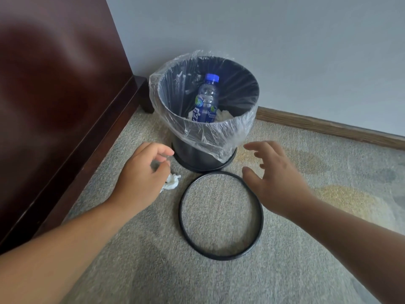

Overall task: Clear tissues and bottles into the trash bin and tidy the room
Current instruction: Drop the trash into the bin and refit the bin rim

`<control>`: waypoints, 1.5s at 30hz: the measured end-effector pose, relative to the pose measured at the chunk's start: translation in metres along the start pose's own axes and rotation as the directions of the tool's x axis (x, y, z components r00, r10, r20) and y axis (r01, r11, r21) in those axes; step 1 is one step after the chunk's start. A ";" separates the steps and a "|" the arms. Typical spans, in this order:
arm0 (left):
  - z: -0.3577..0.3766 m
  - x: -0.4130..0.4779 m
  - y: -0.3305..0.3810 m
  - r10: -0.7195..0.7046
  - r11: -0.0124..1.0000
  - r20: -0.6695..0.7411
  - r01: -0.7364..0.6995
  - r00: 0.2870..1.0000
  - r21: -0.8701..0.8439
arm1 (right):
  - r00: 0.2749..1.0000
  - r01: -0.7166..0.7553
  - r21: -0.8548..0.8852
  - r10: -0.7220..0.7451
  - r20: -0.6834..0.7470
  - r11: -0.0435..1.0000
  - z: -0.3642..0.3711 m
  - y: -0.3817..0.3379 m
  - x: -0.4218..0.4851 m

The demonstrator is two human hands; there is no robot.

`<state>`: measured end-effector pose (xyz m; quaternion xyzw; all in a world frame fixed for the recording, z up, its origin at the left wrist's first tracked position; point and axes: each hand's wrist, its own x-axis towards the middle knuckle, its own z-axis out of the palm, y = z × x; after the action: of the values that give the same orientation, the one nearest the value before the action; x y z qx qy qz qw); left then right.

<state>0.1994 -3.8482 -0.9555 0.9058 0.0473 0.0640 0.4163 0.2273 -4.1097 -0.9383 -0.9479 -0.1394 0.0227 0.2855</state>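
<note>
A black trash bin [197, 154] with a clear plastic liner [232, 137] stands on the carpet by the wall. Inside it a blue-capped water bottle [207, 99] leans upright on white tissues [223, 115]. A crumpled white tissue [173, 183] lies on the carpet just left of the bin's base. My left hand [142, 176] is over it, fingers and thumb curled round its upper part. My right hand [276, 178] hovers open with spread fingers to the right of the bin's base, above the rim of a black ring [182, 216] that lies flat on the carpet.
A dark wooden furniture panel [54, 95] runs along the left, its foot beside the bin. A grey wall and wooden skirting board [328, 126] close off the back. Stained grey carpet [328, 216] stretches right and towards me.
</note>
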 end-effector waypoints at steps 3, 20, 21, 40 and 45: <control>0.002 0.000 -0.004 0.003 1.000 0.005 -0.004 1.000 0.015 | 1.000 -0.002 0.014 0.002 -0.002 1.000 0.004 0.001 -0.002; 0.044 0.006 -0.086 -0.131 0.931 0.242 0.035 0.961 0.364 | 0.984 -0.009 0.075 -0.005 0.180 0.997 0.076 -0.005 -0.019; 0.048 0.009 -0.088 -0.121 0.924 0.251 0.017 0.960 0.382 | 0.983 -0.010 0.081 -0.005 0.184 0.997 0.079 -0.006 -0.018; 0.095 0.033 -0.129 -0.192 0.820 0.319 -0.027 0.928 0.571 | 0.967 -0.071 0.074 0.051 0.249 0.995 0.101 -0.002 -0.005; 0.096 0.033 -0.133 -0.184 0.815 0.294 -0.021 0.938 0.578 | 0.973 -0.067 0.066 0.050 0.227 0.996 0.098 0.003 -0.005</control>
<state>0.2424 -3.8298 -1.1160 0.9830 0.0319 -0.1271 0.1288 0.2116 -4.0610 -1.0215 -0.9319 -0.1420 0.1434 0.3014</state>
